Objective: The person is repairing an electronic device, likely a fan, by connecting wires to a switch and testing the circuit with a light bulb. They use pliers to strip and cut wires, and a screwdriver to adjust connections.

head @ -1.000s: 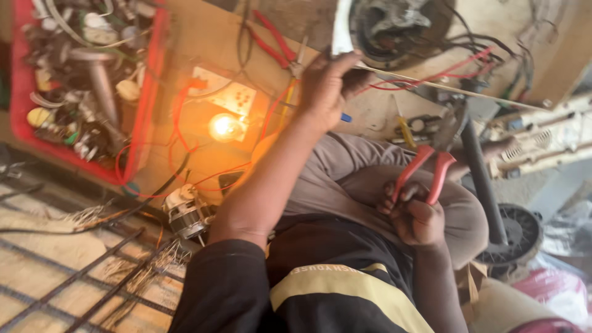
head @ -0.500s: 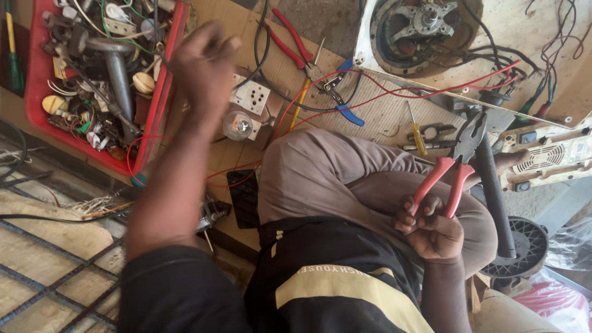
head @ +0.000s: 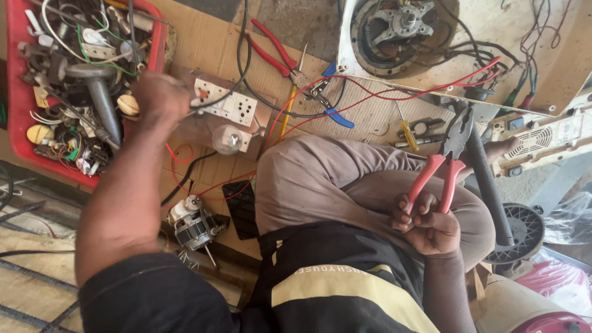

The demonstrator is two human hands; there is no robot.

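**Left hand at the socket board, right hand gripping red pliers**

Left hand (head: 161, 95) is reaching across the cardboard sheet (head: 209, 43) to the white socket board (head: 228, 108) and is touching its edge at the board's 9 o'clock side. The fingers are curling, but the hand is blurred. I cannot tell whether it is closing on the board, on the black cable (head: 243, 68) running past it, or on nothing. A clear bulb (head: 227, 140) is sitting unlit at 6 o'clock of the board.

Right hand (head: 428, 225) is resting on the person's knee and is clamping tight around the handles of the red-handled pliers (head: 441, 166), whose nose is pointing toward 12 o'clock. The pliers are staying well apart from the board, at about 3 o'clock of it.

Judging by this, the step in hand is handling the board while the pliers are waiting. Bringing the pliers in would call for swinging them toward 9 o'clock, over the red wires (head: 394, 95). A red tray (head: 18, 117) of parts is lying at 9 o'clock of the left hand, and a small motor (head: 194, 225) at 6 o'clock.
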